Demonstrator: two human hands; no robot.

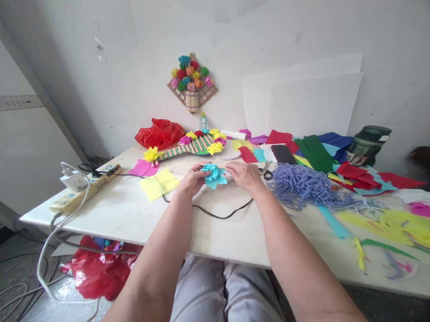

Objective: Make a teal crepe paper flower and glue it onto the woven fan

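A crumpled light-blue paper flower (214,175) is held between both hands just above the white table (129,214). My left hand (192,179) pinches its left side with closed fingers. My right hand (246,176) grips its right side, fingers curled. A yellow paper sheet (159,184) lies just left of my left hand, a pink sheet (144,168) behind it. Farther back lies a striped green-and-pink paper craft (189,147) edged with yellow and pink paper flowers. A black cable (218,214) runs across the table under my wrists.
Purple yarn (302,185) is heaped to the right, scissors (266,173) behind my right hand. Coloured paper scraps (389,219) cover the right side. A power strip (86,188) sits at the left edge, a red bag (159,133) at the back, a dark jar (367,144) far right.
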